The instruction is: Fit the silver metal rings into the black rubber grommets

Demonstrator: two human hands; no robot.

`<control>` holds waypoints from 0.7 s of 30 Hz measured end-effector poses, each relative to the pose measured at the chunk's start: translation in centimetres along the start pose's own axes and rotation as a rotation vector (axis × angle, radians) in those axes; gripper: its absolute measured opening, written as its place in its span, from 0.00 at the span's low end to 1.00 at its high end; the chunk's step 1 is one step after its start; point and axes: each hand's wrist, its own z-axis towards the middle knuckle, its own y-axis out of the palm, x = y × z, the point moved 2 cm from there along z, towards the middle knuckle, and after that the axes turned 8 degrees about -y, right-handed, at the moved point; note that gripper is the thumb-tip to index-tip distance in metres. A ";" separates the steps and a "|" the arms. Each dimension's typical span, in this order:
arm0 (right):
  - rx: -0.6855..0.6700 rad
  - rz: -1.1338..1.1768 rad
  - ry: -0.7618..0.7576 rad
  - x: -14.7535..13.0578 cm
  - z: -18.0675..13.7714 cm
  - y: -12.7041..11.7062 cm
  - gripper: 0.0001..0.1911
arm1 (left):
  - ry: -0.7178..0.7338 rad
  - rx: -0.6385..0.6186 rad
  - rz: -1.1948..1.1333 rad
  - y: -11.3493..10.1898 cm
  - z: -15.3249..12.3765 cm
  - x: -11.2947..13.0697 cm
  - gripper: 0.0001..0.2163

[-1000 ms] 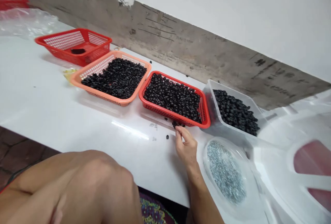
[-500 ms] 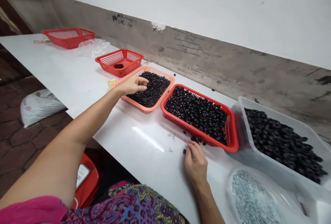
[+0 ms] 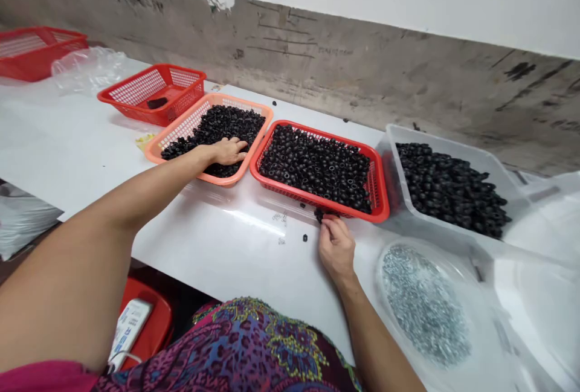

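Note:
My left hand reaches into the orange basket, its fingers stretched and apart over the small black pieces heaped there. Beside it stands a red basket full of black ring-shaped pieces. Just in front of that basket, my right hand rests on the white table with curled fingers. Its thumb and forefinger are pinched together next to a few loose dark pieces; what they grip, if anything, is hidden. A single black piece lies left of this hand.
On the right stand a clear plastic tub of larger black pieces and a round container of small silvery bits. Farther left are a red basket with a dark block, a clear plastic bag and another red basket. A wall runs behind.
My view has turned right. My left hand has gone down from above the orange basket onto its black pieces. The right hand is nearer the loose pieces by the red basket, still curled.

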 end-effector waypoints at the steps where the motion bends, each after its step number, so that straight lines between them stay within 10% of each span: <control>1: 0.019 0.007 0.043 0.3 0.1 0.0 0.10 | 0.006 0.001 0.026 0.0 0.0 -0.1 0.29; 9: 0.203 -0.008 0.304 1.8 0.7 -1.3 0.08 | -0.046 -0.024 -0.027 0.2 0.1 -0.3 0.25; 21: 0.192 -0.050 0.229 2.4 0.8 -0.8 0.08 | -0.183 0.087 0.086 -0.8 -0.5 0.1 0.22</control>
